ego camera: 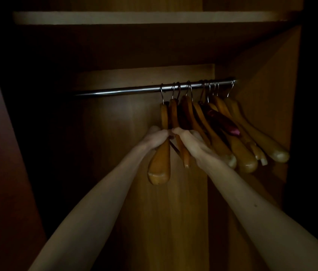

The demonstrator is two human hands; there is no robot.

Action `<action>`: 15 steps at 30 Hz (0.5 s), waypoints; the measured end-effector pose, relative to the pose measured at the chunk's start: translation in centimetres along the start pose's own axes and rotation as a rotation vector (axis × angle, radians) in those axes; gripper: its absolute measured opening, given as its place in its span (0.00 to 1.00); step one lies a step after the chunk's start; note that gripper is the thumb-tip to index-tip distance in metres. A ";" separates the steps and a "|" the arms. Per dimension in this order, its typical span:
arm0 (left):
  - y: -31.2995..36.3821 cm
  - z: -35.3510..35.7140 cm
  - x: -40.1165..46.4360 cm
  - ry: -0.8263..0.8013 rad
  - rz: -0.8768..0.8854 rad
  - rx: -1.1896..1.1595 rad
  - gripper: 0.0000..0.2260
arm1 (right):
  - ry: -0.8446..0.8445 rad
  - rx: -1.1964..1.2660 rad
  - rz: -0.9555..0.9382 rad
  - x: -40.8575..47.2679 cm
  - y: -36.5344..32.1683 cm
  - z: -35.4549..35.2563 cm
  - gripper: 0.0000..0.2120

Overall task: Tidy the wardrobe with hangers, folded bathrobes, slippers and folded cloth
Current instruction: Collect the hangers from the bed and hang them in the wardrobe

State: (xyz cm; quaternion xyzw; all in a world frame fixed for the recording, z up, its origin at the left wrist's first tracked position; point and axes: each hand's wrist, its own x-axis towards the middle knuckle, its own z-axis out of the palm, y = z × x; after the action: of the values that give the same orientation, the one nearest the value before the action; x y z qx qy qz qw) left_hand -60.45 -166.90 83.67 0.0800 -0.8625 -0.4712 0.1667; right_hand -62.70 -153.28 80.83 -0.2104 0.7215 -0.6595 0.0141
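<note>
Several wooden hangers (pixel 240 151) hang by metal hooks from a chrome rail (pixel 127 90), bunched toward its right end. One padded dark red hanger (pixel 222 122) hangs among them. My left hand (pixel 157 136) grips the leftmost wooden hanger (pixel 160 165) around its shoulder. My right hand (pixel 191 142) grips the neighbouring hanger (pixel 183 153) just to the right. Both arms reach up into the dim wardrobe, and the two hands almost touch.
A wooden shelf (pixel 144 17) runs above the rail. The wardrobe's back panel (pixel 130 118) and right side wall (pixel 271 79) enclose the space. The left half of the rail carries nothing. The left side is dark.
</note>
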 end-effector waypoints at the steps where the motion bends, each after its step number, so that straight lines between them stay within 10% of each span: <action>1: -0.3 0.2 -0.2 0.033 -0.003 -0.026 0.10 | -0.004 -0.022 -0.011 -0.4 0.3 0.0 0.15; 10: -2.9 3.2 -2.7 0.364 -0.005 -0.388 0.06 | 0.069 -0.283 -0.154 -6.4 5.9 -0.8 0.14; 15: -8.4 6.7 -6.5 0.671 0.286 -0.295 0.08 | -0.042 -0.417 -0.055 -9.1 13.0 -2.2 0.15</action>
State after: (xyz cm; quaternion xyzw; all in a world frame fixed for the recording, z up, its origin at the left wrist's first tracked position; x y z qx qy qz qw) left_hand -56.98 -164.29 71.83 0.0840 -0.6855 -0.5096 0.5132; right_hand -58.74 -147.72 66.36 -0.2419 0.8358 -0.4917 -0.0326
